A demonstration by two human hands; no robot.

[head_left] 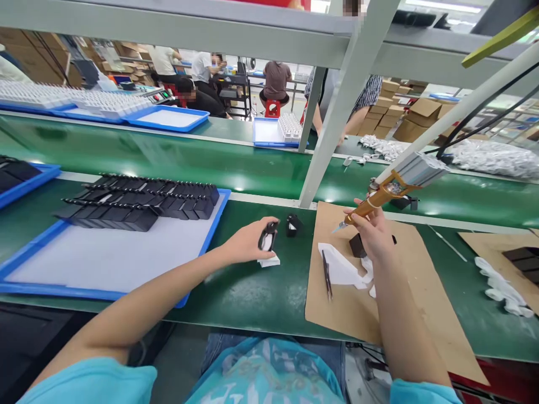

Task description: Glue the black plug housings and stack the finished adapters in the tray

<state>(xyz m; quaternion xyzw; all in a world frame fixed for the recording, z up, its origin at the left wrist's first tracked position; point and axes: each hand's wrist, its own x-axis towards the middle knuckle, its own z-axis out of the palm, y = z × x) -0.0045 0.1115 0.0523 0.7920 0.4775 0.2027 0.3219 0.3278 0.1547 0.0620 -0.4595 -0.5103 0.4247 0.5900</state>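
My left hand point(246, 241) is closed on a small black plastic part point(268, 235) with a white inner face. Just beneath its fingers a small white block point(269, 261) lies on the green bench. A similar black part point(291, 225) stands a little to the right. Wrapped round an orange glue dispensing gun point(370, 203) with a pale blue needle tip is my right hand point(376, 235), raised over a brown cardboard sheet point(404, 280). Partly hidden behind this hand is a black box point(357, 247). Dark tweezers point(327, 275) rest on white tissue point(343, 266).
A blue-rimmed tray point(214, 224) with rows of black boxes point(138, 205) is at left. A metal post point(332, 106) rises at the bench's back edge. Beyond runs a green conveyor point(189, 160). A thin white rod point(447, 243) and crumpled white gloves point(501, 286) lie at right.
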